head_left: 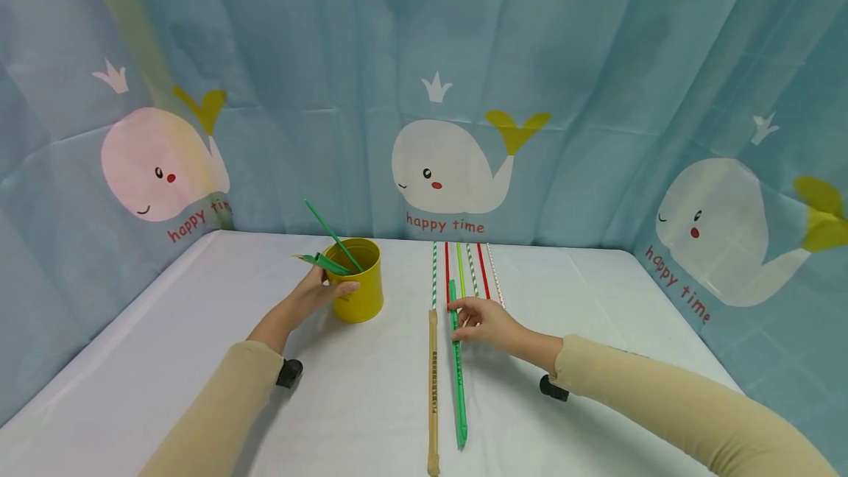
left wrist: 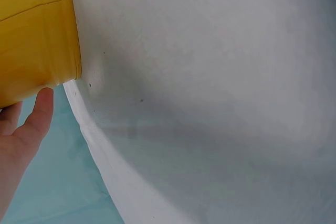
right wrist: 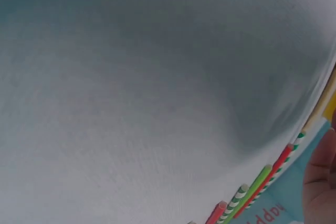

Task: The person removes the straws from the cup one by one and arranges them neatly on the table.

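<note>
Six slim straws (head_left: 472,269) and a brown tube (head_left: 433,389) lay on the worktop (head_left: 563,285), the right hand (head_left: 488,322) pinched a green tube (head_left: 458,370) at the brown one's three o'clock, and the left hand (head_left: 310,302) gripped a yellow bucket (head_left: 361,299) ten o'clock from there, its green pieces (head_left: 333,265) not yet out.

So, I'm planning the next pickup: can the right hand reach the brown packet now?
Probably yes: the brown packet lies uncovered just left of the right hand, though that hand appears to be holding the green packet.
</note>
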The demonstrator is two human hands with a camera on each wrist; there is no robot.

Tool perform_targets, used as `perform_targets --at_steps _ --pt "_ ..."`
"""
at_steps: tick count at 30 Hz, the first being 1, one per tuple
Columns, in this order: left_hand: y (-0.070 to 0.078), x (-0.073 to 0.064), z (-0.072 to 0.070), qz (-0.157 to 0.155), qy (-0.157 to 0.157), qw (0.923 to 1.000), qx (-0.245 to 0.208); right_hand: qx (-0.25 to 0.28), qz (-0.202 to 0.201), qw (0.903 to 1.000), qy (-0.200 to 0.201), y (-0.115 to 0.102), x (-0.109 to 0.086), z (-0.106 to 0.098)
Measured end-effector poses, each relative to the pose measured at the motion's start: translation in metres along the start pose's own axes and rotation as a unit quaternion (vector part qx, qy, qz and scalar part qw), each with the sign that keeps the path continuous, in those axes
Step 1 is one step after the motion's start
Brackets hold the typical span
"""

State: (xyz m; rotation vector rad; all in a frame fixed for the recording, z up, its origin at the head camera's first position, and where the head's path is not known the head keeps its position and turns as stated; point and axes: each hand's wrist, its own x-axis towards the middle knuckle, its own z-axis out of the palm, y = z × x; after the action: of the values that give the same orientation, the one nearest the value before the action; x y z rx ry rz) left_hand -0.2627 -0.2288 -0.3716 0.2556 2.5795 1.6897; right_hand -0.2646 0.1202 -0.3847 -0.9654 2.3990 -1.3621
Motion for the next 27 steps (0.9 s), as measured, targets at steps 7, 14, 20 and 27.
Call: perform_targets --at_steps 7,14,20,27 --pt "0.003 -0.001 0.0 -0.002 -0.002 1.0 -0.005 -0.008 0.061 0.9977 -0.03 0.006 0.001 0.007" --pt "0.007 0.001 -0.003 -0.007 -0.005 1.0 0.0 -0.032 0.077 0.9941 -0.069 0.01 0.002 0.015" --pt "0.009 0.005 -0.005 -0.053 0.003 0.9986 -0.005 -0.044 0.069 0.9923 -0.093 0.009 0.001 0.015" --pt "0.017 0.008 -0.003 -0.059 0.028 0.9977 -0.021 -0.138 0.052 0.9823 -0.116 0.01 0.0 0.008"
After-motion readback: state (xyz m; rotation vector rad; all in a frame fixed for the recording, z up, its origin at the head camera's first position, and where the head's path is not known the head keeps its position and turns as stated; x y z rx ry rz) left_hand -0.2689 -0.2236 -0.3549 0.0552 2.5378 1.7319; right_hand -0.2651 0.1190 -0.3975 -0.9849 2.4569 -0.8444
